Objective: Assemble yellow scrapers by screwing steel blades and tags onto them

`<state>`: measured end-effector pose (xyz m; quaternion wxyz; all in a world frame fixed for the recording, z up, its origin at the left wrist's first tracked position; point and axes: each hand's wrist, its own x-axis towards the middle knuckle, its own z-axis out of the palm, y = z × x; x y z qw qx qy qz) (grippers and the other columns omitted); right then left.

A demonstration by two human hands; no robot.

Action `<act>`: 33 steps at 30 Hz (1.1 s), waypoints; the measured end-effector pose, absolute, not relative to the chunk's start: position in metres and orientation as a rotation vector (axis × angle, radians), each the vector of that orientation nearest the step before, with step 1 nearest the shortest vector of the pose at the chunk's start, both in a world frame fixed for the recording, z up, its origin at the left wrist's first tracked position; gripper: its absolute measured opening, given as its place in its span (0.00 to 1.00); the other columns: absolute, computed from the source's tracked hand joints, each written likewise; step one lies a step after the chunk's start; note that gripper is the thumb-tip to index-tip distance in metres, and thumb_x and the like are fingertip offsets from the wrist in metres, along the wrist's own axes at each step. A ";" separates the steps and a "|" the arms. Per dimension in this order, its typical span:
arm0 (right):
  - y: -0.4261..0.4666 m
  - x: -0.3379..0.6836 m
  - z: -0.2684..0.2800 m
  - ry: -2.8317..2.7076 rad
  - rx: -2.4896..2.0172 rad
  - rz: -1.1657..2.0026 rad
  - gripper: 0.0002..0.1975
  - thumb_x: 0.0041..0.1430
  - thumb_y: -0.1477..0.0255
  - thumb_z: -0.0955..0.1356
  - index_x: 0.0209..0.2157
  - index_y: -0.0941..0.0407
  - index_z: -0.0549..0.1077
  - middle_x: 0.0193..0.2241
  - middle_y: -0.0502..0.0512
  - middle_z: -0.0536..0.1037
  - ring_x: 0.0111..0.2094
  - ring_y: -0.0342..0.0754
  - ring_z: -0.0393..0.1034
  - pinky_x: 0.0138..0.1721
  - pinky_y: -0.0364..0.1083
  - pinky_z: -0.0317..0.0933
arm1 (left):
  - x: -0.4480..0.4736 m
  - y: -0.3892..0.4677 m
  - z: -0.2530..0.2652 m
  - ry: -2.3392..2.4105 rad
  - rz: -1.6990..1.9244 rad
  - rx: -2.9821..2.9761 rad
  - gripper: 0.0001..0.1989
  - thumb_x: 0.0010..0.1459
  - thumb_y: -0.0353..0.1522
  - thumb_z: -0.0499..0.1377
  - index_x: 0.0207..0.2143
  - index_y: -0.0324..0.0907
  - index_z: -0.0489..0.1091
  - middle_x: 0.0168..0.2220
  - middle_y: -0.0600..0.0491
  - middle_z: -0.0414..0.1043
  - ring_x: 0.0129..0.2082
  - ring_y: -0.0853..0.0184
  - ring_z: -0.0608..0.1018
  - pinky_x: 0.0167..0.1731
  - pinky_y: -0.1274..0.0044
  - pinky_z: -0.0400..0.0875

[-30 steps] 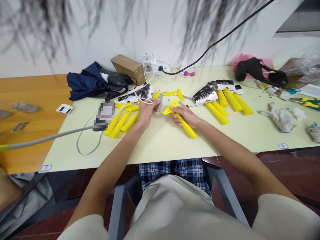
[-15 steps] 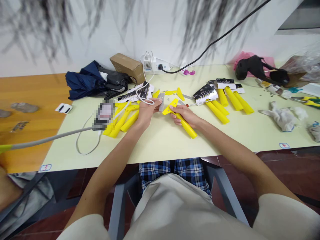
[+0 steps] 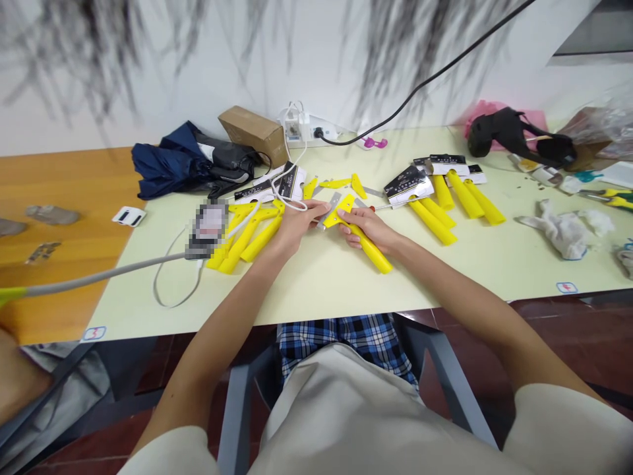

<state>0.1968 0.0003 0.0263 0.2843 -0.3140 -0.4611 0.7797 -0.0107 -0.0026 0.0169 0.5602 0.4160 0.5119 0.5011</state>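
My right hand (image 3: 372, 229) is wrapped round the upper handle of a yellow scraper (image 3: 372, 252), its thumb against the wide flat head. Between the thumb and fingers of my left hand (image 3: 299, 225) is a flat grey metal plate (image 3: 331, 207). The plate lies slanted along the left edge of the scraper's head; whether it is seated there I cannot tell. Just beyond my hands lie loose yellow head pieces (image 3: 357, 186). A screwdriver (image 3: 382, 208) rests on the table beyond my right hand, its handle partly hidden.
Several yellow scrapers (image 3: 242, 245) lie left of my hands, and carded ones (image 3: 432, 221) lie on the right. A white cable (image 3: 171, 305) loops near a pixelated device (image 3: 206, 227). Behind are a cardboard box (image 3: 252, 132), dark blue umbrella (image 3: 165, 161) and power strip (image 3: 321, 129).
My left hand has brought the grey plate to the right, against the scraper's head, and turned it from near upright to slanted. The right hand keeps its hold on the scraper.
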 end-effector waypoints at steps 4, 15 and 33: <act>0.000 0.197 0.023 -1.278 -0.842 2.065 0.22 0.70 0.57 0.77 0.31 0.56 0.69 0.25 0.47 0.69 0.19 0.38 0.57 0.18 0.39 0.58 | -0.012 -0.002 0.014 1.185 1.115 1.034 0.18 0.49 0.44 0.79 0.36 0.41 0.85 0.33 0.49 0.82 0.33 0.64 0.79 0.33 0.74 0.71; 0.000 0.197 0.016 -1.335 -0.783 2.051 0.24 0.67 0.52 0.78 0.34 0.55 0.70 0.26 0.45 0.70 0.19 0.37 0.58 0.18 0.40 0.59 | -0.007 -0.006 0.012 1.080 1.113 0.960 0.20 0.48 0.45 0.80 0.38 0.42 0.85 0.37 0.51 0.81 0.36 0.67 0.77 0.31 0.78 0.67; -0.001 0.196 0.016 -1.254 -0.753 2.023 0.22 0.65 0.56 0.80 0.33 0.55 0.70 0.23 0.44 0.70 0.17 0.37 0.58 0.17 0.40 0.57 | -0.012 -0.003 0.005 1.081 1.155 1.334 0.28 0.58 0.55 0.73 0.49 0.43 0.87 0.51 0.45 0.86 0.57 0.53 0.81 0.61 0.65 0.73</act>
